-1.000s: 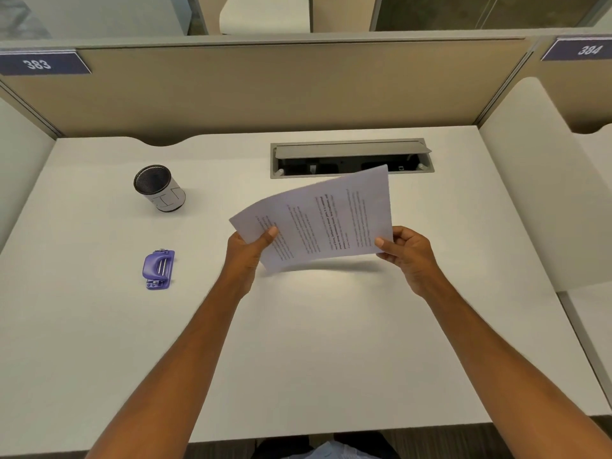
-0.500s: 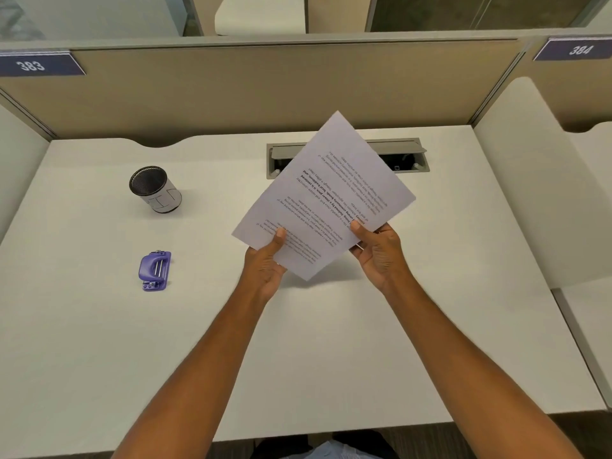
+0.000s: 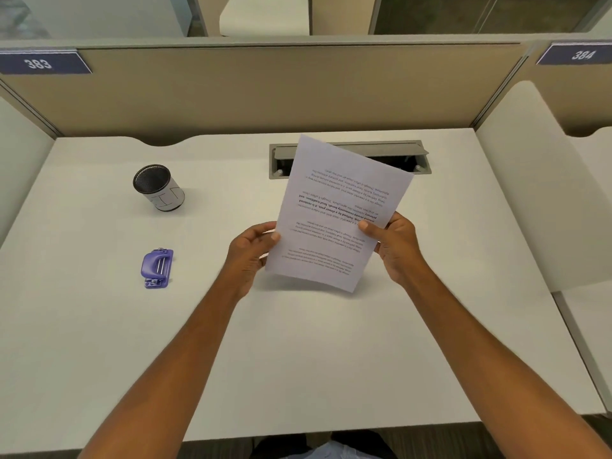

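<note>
A printed sheet of white paper (image 3: 341, 193) is held up above the middle of the white desk (image 3: 298, 359), long side running away from me, its text upside down. My left hand (image 3: 253, 251) pinches its left edge with the thumb on top. My right hand (image 3: 395, 243) pinches the right edge, thumb on the printed face. The fingers under the sheet are hidden.
A purple hole punch (image 3: 157, 268) lies on the desk at the left. Behind it stands a black mesh cup (image 3: 159, 188) with a white label. A grey cable tray (image 3: 397, 154) with its lid open sits at the back, partly behind the paper. Beige partitions enclose the desk.
The sheet has turned clockwise from lying sideways to standing lengthwise away from me. Both hands shifted their hold along its edges and came closer together.
</note>
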`<state>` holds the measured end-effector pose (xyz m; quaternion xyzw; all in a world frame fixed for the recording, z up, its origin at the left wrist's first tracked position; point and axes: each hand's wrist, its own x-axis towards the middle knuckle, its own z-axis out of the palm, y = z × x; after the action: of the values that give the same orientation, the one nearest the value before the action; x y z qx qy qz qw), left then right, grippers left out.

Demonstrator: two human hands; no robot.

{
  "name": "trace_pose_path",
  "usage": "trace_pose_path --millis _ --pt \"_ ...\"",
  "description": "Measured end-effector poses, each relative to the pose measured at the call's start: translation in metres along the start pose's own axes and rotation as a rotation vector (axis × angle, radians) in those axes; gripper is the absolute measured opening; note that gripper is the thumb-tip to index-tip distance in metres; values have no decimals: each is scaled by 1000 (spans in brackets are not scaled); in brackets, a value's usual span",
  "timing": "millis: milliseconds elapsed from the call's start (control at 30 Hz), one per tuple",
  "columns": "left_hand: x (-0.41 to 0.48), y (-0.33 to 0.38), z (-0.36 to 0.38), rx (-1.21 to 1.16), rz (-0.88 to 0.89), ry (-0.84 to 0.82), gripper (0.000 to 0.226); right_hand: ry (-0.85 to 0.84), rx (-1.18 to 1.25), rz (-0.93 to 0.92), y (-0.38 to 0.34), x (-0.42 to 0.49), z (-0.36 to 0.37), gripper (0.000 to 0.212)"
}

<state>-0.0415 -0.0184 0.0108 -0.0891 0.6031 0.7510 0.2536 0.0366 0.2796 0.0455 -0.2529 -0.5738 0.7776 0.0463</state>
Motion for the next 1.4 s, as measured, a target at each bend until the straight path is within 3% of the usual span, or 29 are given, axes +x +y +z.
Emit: trace_pose_path --millis 233,400,833,1100,1300,1400 --pt "-1 23 28 193 119 -156 32 -68 -202 -76 -9 -5 4 31" --pt "-6 23 39 208 189 -113 19 -50 -233 -118 -9 -7 9 32" --pt "-12 8 55 253 219 -3 34 -1 -215 -89 5 -7 4 35" --pt "-14 4 56 252 187 15 26 -32 -224 -74 12 -9 4 36" --pt "-15 13 46 36 201 72 26 -99 -286 -71 12 -9 -16 25" --pt "-15 16 41 -152 183 47 39 -87 -258 -52 13 -10 -26 23"
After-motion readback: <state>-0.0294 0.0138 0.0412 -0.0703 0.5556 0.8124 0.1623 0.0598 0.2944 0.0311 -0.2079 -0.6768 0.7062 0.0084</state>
